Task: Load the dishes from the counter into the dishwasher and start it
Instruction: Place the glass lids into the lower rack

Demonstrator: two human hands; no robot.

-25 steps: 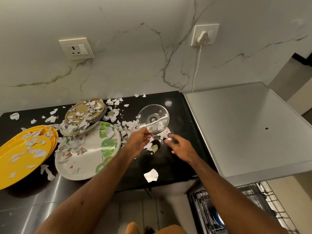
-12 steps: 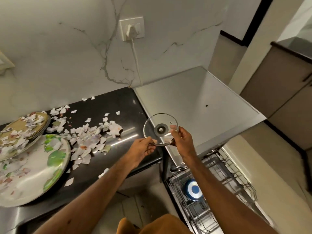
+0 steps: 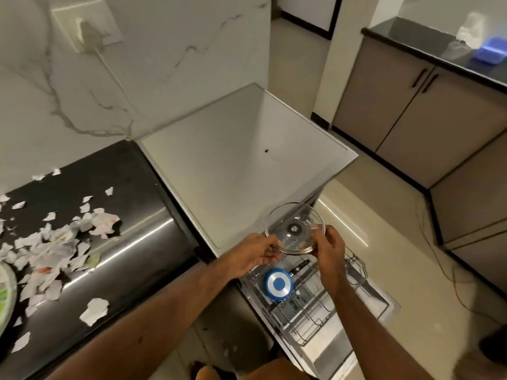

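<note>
A: Lighting condition?
B: Dim, warm indoor light. One bright streak of glare crosses the black counter [image 3: 131,242]. A second lies on the floor tiles [image 3: 384,242].
A: Sharpness?
B: Soft overall. The wall socket [image 3: 85,28] and the blue box [image 3: 488,54] near the top corners are smeared. Straight edges bow toward the borders. The glass lid [image 3: 295,229] carries faint reflections along its rim.

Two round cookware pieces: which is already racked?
The round blue-and-silver pan, base up in the wire dishwasher rack. The clear glass lid is gripped above it by left hand and right hand.
</note>
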